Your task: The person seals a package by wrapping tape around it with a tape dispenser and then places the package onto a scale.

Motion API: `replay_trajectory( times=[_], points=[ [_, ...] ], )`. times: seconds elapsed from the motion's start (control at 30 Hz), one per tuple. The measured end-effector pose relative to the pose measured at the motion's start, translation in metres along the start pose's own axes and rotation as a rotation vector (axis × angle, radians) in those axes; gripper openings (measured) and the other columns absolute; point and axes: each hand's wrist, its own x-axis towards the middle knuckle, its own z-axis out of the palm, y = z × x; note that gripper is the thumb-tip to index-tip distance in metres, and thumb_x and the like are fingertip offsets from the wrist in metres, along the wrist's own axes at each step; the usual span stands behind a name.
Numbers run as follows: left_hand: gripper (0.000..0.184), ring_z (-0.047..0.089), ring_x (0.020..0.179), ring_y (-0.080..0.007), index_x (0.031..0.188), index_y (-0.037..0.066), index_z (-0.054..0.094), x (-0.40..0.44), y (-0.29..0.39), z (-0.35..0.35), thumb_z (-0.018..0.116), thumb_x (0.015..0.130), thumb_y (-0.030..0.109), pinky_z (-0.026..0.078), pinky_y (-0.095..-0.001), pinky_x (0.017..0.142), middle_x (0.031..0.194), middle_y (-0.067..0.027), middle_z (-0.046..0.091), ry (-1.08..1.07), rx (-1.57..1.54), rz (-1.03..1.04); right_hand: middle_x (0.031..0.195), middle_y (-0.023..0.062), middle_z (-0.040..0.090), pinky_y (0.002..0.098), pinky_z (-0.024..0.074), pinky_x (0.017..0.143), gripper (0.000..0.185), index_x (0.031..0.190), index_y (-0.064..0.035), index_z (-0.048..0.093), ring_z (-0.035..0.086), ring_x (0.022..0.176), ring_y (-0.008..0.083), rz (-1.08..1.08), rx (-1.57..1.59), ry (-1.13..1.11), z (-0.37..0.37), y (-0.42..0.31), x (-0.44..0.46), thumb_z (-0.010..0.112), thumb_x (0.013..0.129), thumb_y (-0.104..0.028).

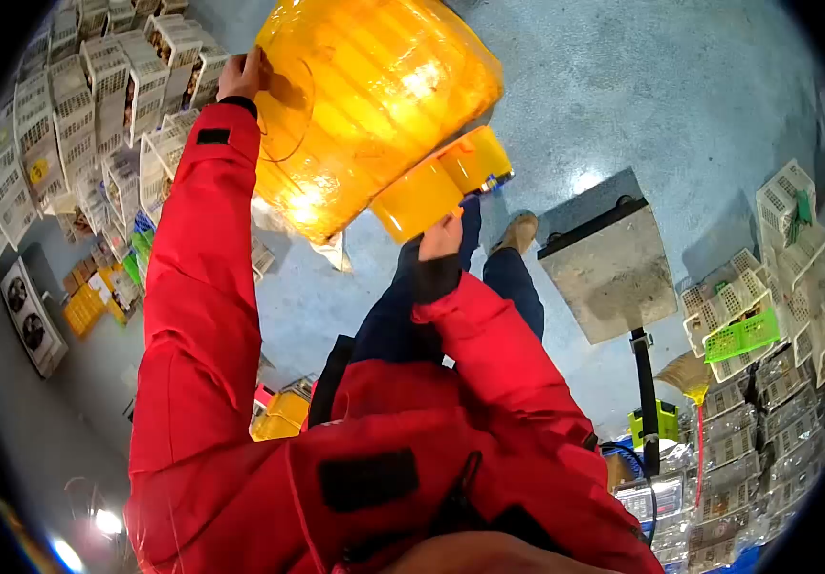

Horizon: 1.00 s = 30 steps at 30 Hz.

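Observation:
A large bundle of yellow-orange ribbed pieces in glossy clear wrap stands on the floor in front of me. My left hand, fingers closed, is at its upper left edge; whatever lies between the fingers is too small to make out. A thin, cord-like loop curves over the bundle near that hand. My right hand grips the lower edge of a smooth yellow-orange plastic piece beside the bundle's near side. A similar orange part with a small blue bit adjoins it.
Stacked white crates line the left side. A grey platform scale stands on the blue floor to my right. Further right are white baskets, a green basket, a broom and plastic-wrapped packs.

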Motion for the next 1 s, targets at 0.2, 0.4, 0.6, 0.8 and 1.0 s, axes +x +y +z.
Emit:
replay_trajectory(
  times=[0.2,0.4,0.6,0.8,1.0],
  points=[
    [0.054,0.058,0.09,-0.0338,0.093,0.006,0.062,-0.137,0.074,0.02,0.047,0.079,0.055,0.043,-0.0427,0.079,0.092,-0.0176,0.063,0.305,0.242,-0.002,0.092,0.0046,0.055,0.0264,0.0435,0.069,0.017,0.1,-0.0035,0.05,0.051,0.081,0.0119,-0.099,0.048,0.263,-0.022,0.003,-0.017,0.054,0.086,-0.013],
    [0.039,0.053,0.081,-0.0335,0.085,0.003,0.055,-0.259,0.127,0.054,0.054,0.081,0.042,0.041,-0.0438,0.07,0.083,-0.0155,0.057,0.309,0.331,0.24,0.106,0.0105,0.057,0.0337,0.0419,0.083,0.036,0.111,-0.0019,0.051,0.054,0.093,0.0206,-0.251,-0.122,0.135,-0.165,0.006,0.026,0.042,0.09,-0.03],
    [0.026,0.053,0.064,-0.0174,0.085,0.002,0.055,-0.292,0.126,0.079,0.049,0.089,0.027,0.043,-0.0288,0.058,0.074,-0.0069,0.053,-0.184,-0.423,0.099,0.115,0.0079,0.056,0.0364,0.041,0.089,0.044,0.119,-0.0073,0.051,0.053,0.103,0.0234,-0.144,0.049,0.448,-0.217,-0.05,0.057,0.045,0.086,-0.037],
    [0.04,0.059,0.087,-0.0196,0.102,0.002,0.059,-0.172,-0.036,0.129,0.05,0.086,0.038,0.046,-0.0304,0.075,0.092,-0.0086,0.063,-0.46,-0.29,-0.108,0.115,0.0033,0.056,0.0399,0.0369,0.092,0.046,0.112,-0.016,0.054,0.05,0.106,0.0214,-0.04,0.181,0.45,-0.299,-0.082,0.097,0.049,0.079,-0.048],
    [0.051,0.042,0.117,-0.0306,0.121,0.001,0.049,-0.027,-0.205,0.216,0.039,0.09,0.04,0.032,-0.0338,0.098,0.126,-0.0182,0.046,-0.446,0.229,0.035,0.114,0.0052,0.056,0.0492,0.0366,0.092,0.051,0.108,-0.0156,0.055,0.049,0.107,0.0282,-0.01,0.13,0.667,-0.307,-0.097,0.089,0.05,0.074,-0.053]
  ],
)
